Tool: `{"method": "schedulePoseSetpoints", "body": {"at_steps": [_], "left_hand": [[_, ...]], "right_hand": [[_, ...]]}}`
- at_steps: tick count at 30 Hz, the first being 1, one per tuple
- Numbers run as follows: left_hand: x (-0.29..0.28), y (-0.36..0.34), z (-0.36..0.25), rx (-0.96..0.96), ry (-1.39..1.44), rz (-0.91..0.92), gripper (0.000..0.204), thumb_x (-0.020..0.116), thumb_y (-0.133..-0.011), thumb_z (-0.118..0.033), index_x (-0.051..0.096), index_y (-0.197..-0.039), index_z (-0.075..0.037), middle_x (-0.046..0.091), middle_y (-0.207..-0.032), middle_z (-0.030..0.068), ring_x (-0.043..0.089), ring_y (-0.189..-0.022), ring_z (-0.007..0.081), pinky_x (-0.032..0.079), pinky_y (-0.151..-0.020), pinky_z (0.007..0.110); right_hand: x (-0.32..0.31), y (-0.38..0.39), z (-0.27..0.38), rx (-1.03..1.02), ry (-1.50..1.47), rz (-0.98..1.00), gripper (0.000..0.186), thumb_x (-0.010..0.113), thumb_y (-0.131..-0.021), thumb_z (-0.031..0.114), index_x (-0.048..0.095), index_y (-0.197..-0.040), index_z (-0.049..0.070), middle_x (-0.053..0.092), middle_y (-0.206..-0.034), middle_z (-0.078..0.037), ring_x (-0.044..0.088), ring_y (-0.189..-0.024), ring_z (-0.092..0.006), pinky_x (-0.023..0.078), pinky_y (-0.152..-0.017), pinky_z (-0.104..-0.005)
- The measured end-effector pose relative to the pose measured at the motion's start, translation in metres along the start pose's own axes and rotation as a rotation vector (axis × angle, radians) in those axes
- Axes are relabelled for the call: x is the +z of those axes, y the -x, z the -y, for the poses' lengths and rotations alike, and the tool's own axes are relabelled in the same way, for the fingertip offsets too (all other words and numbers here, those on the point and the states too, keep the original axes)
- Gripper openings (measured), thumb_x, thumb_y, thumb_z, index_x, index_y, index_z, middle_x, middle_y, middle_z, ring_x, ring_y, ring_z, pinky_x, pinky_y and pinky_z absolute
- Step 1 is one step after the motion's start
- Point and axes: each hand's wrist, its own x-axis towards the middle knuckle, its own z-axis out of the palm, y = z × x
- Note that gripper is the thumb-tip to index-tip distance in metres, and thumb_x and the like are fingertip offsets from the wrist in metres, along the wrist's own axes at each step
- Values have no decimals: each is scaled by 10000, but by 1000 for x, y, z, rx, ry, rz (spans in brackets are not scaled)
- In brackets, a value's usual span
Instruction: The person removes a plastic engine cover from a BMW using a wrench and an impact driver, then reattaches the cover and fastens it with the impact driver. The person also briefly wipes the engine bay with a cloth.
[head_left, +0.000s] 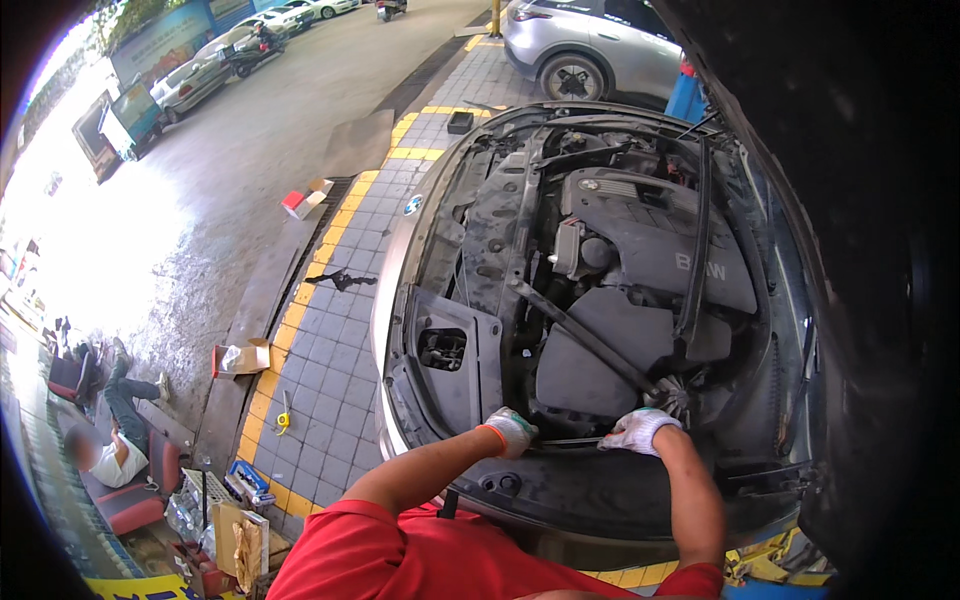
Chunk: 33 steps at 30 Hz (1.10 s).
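My left hand [512, 432], in a white knitted glove with an orange cuff, is closed at the left end of a thin metal rod [568, 442]. At the rod's other end my right hand [640, 432], also in a white glove, has its fingers closed on it. The rod lies level along the near edge of the engine bay, just before a black ribbed airbox cover [600, 355]. What the rod's ends join is hidden by the gloves. A black strut brace [585, 340] runs diagonally down toward my right hand.
The raised hood [860, 200] hangs over the right side. A large engine cover [660, 225] fills the bay's middle. On the tiled floor lie a yellow tape measure [284, 413] and an open cardboard box [242, 358]. A person [118, 460] reclines on a seat at left.
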Motion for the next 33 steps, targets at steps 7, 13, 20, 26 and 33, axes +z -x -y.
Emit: {"method": "schedulePoseSetpoints", "body": {"at_steps": [7, 13, 20, 26, 33], "left_hand": [[-17, 3, -2, 14, -9, 112, 418, 597, -922, -240, 674, -1309, -102, 750, -1209, 167, 724, -1128, 360, 581, -915, 465], [-11, -3, 7, -12, 58, 130, 416, 616, -917, -228, 676, -1306, -94, 751, -1200, 176, 720, -1134, 374, 584, -903, 475], [-20, 4, 0, -24, 11, 153, 438, 586, -951, -175, 622, -1381, -101, 738, -1208, 194, 715, -1139, 388, 589, -908, 472], [-3, -7, -5, -93, -24, 118, 426, 641, -920, -192, 648, -1336, -101, 747, -1201, 174, 728, -1130, 362, 593, -892, 455], [-17, -1, -15, -115, -40, 130, 449, 662, -888, -219, 668, -1323, -110, 749, -1215, 155, 729, -1136, 345, 579, -930, 441]], "right_hand": [[17, 2, -5, 29, -96, -31, 663, 698, -854, 691, 771, -1225, 146, 761, -1198, -121, 703, -1107, -305, 524, -989, -390], [22, 10, 1, 25, -143, -71, 644, 739, -835, 670, 783, -1147, 108, 783, -1017, -112, 718, -939, -286, 549, -888, -408], [35, -1, -14, 28, -255, -65, 624, 779, -817, 641, 795, -1092, 81, 779, -931, -101, 698, -828, -245, 553, -838, -388], [38, 1, -13, 17, -241, -85, 624, 753, -832, 650, 788, -1154, 117, 777, -1083, -117, 711, -987, -282, 538, -930, -380], [38, 3, -12, 24, -137, -89, 640, 696, -854, 686, 781, -1200, 154, 767, -1185, -120, 709, -1113, -325, 525, -995, -397]]}}
